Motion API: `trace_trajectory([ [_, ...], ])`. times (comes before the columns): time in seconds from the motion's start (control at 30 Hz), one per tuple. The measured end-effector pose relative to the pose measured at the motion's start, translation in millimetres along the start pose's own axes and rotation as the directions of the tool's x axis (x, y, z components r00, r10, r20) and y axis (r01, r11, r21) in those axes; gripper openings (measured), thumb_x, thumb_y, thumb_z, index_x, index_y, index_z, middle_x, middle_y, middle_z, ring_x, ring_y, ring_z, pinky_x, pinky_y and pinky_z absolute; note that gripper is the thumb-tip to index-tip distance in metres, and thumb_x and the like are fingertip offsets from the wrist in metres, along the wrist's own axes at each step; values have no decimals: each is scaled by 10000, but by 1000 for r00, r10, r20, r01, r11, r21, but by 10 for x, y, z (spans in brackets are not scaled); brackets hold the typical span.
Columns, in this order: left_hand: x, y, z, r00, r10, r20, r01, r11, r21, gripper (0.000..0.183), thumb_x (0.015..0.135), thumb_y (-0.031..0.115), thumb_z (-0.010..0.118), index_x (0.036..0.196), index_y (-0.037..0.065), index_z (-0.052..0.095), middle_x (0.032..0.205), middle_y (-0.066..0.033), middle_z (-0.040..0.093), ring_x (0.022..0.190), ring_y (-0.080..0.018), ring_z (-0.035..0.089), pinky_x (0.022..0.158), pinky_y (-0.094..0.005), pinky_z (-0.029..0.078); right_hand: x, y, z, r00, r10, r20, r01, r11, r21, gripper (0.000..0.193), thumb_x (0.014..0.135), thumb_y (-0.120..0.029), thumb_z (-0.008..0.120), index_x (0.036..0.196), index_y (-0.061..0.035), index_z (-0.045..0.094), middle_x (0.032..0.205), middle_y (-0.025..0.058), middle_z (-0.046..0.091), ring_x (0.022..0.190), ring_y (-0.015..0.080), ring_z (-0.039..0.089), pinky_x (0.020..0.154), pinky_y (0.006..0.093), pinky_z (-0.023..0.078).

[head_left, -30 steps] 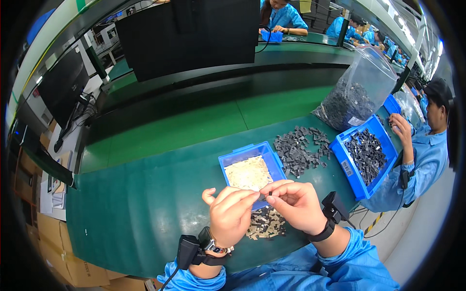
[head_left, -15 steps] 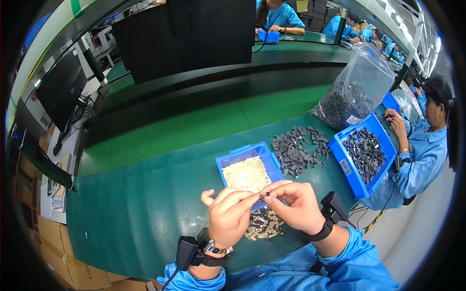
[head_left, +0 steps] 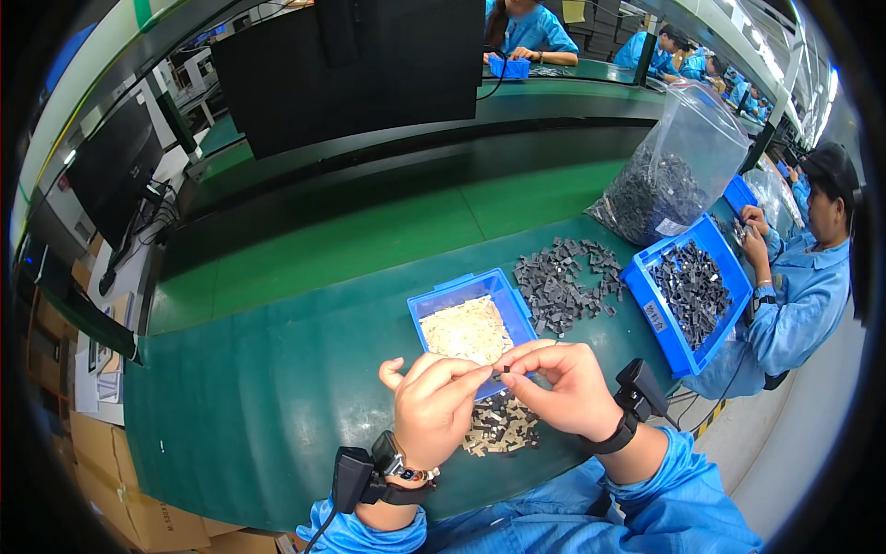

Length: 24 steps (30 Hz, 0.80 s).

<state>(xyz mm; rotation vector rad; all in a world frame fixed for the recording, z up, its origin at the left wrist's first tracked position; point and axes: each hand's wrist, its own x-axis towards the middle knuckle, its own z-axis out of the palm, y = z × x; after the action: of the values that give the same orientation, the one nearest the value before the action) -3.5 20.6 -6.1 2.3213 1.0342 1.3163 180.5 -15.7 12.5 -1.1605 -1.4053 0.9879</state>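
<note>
Above the near edge of the blue bin (head_left: 509,286), my two hands meet fingertip to fingertip. My right hand (head_left: 574,392) is closed, pinching a small black piece (head_left: 505,370) between thumb and forefinger. The closed fingertips of my left hand (head_left: 432,406) press at the other side of that piece, its little finger sticking out; fingers partly cover the piece. Flat beige pieces (head_left: 461,328) fill the bin. Under my hands, a pile of mixed black and beige pieces (head_left: 503,427) lies on the green table (head_left: 258,406), partly hidden by the right hand.
Right of the bin lies a heap of dark grey pieces (head_left: 565,282). Beyond it stand a clear plastic bag (head_left: 660,185) of dark pieces and a larger blue bin (head_left: 681,355) with black pieces. A co-worker (head_left: 798,286) sits at the right. A large black monitor (head_left: 341,78) stands across the back.
My hands hold nearly the same pinch on the small black piece. At the right, the co-worker's hands have come together beside the larger bin. The view has shifted very slightly.
</note>
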Motion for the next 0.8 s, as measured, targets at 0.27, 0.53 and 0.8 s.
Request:
trace_trajectory([
  [0.27, -11, -15, 30, 1000, -6, -7, 6, 1000, 0, 196, 748, 38, 737, 881, 180, 759, 834, 81, 665, 801, -119, 609, 918, -452, 237, 12, -28, -24, 1000, 14, 13, -14, 999, -30, 57, 814, -7, 725, 856, 30, 717, 968, 135, 722, 881, 164, 698, 805, 280, 558],
  [0.53, 0, 44, 6, 1000, -1, -15, 0, 1000, -13, 190, 721, 37, 774, 858, 168, 764, 813, 65, 671, 793, -128, 605, 948, -412, 245, 0, 93, -90, 936, 310, 167, -351, 784, 513, 44, 852, 30, 727, 872, 67, 712, 974, 130, 705, 876, 158, 691, 769, 245, 558],
  [0.8, -25, 49, 6, 1000, -27, 5, 28, 998, -61, 187, 701, 16, 744, 834, 146, 755, 806, 47, 668, 797, -141, 602, 950, -417, 242, -35, -59, 37, 917, 349, 194, -389, 671, 632, 108, 829, 97, 705, 800, 5, 655, 870, 94, 654, 827, 183, 661, 757, 286, 544],
])
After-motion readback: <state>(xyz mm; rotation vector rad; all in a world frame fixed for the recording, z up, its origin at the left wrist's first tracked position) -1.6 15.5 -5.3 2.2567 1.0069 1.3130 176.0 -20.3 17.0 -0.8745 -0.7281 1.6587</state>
